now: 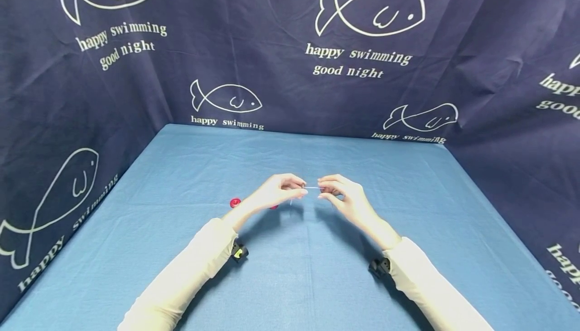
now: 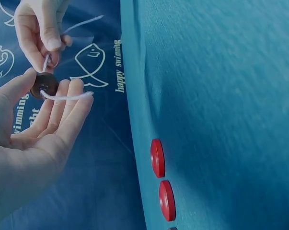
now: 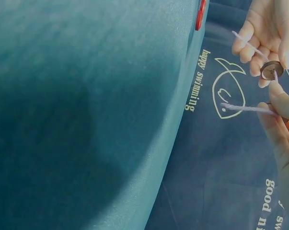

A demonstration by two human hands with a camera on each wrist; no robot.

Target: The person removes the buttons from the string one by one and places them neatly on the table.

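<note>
Nearest were the two pale sleeves [image 1: 195, 258], each with a small black camera [image 1: 378, 267] at the wrist. Beyond them, both hands were raised over the blue cloth [image 1: 312, 265], facing each other and apart. The left hand [image 1: 284, 188] pinched a dark button [image 2: 47, 80] between thumb and fingers. The right hand [image 1: 348, 196] had thumb and fingertips clamped on a pale cord [image 3: 245, 109]; a brownish edge showed between those fingers too, but what it was could not be told.

The button was in the air at the left fingertips, with the cord through it: one loose end lay across the left fingers, and the other part ran to the right hand, its far end sticking out past that grip. In the head view the stretch between the hands looked straight.

The step in hand appeared to be drawing the cord through the button. The next move seemed to call for a steady left pinch and a gentle pull by the right, lest the short free end slip out of the hole.

Red discs [image 1: 235, 203] lay on the cloth by the left forearm and hand, partly hidden from above. Farthest off hung a dark blue curtain [image 1: 281, 59] with white fish.
</note>
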